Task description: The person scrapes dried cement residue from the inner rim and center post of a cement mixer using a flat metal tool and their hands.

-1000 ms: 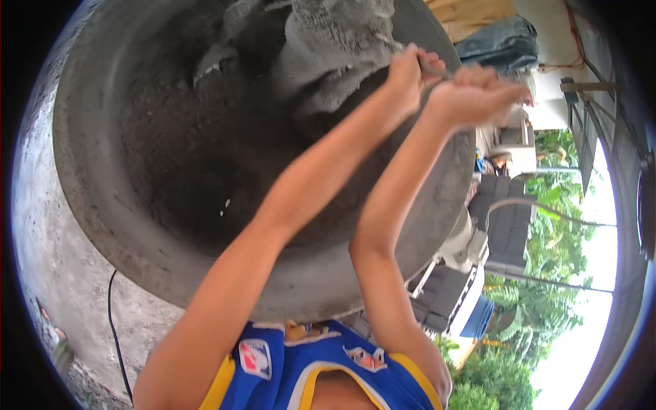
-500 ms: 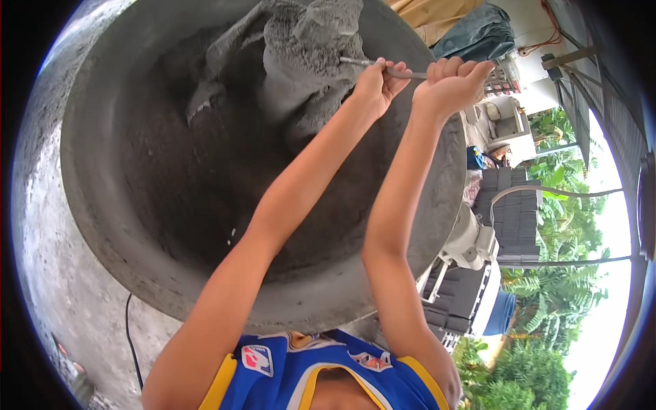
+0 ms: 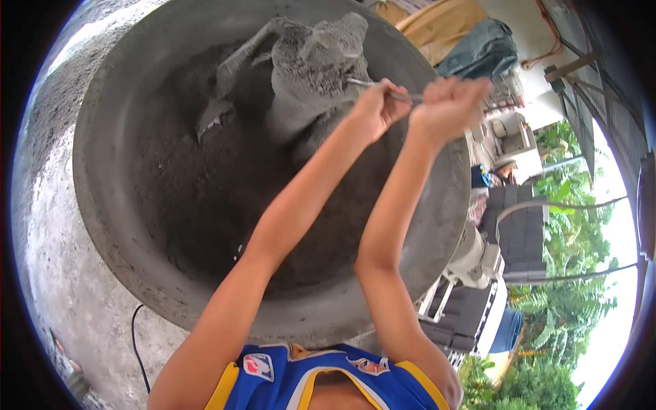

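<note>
A large round grey mixing pan lies before me, its inside coated with dark powder or mortar residue. From its middle rises a hub with a curved arm, thickly crusted in grey cement. A thin metal rod reaches the right side of this hub, its tip against or just short of the crust. My left hand is closed around the rod near that tip. Farther right, over the pan's rim, my right hand makes a fist on the rod's other end, smeared by motion.
Rough concrete floor lies left of the pan, with a black cable on it. To the right are a cream machine housing, stacked grey blocks and a blue container. Brown sheeting and a dark green sheet hang over the far right.
The pan and hub sit slightly lower and farther right in view. Both hands keep their hold on the rod; the right hand has become blurred.
</note>
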### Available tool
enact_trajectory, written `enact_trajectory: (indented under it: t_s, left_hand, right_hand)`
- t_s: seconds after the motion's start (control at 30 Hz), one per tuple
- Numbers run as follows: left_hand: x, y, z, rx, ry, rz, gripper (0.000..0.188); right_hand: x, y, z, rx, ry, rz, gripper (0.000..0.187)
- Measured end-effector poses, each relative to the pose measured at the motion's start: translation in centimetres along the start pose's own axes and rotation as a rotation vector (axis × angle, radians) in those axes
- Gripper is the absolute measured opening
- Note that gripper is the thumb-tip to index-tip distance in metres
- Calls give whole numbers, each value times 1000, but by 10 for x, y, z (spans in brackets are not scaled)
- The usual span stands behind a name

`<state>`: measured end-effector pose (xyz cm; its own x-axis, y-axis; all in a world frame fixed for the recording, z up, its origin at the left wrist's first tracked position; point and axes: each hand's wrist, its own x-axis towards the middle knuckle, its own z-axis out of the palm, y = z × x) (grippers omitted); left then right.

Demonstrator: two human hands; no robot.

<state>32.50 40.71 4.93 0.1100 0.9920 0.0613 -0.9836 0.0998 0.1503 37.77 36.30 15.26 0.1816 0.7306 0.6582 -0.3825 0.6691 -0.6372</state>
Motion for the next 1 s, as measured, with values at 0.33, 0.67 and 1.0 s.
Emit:
enact_trajectory:
  t_s: [0.33, 0.67, 1.0]
  left_hand:
    - [35, 1, -27, 75, -1, 15, 25]
    - [-27, -21, -7, 158, 5, -72, 23]
    - [-52, -26, -36, 399, 137, -87, 24]
  right_hand:
    - [-19, 43, -6, 22, 109, -136, 54]
    - [-40, -14, -36, 119, 139, -74, 48]
    - [-78, 4, -60, 201, 124, -122, 44]
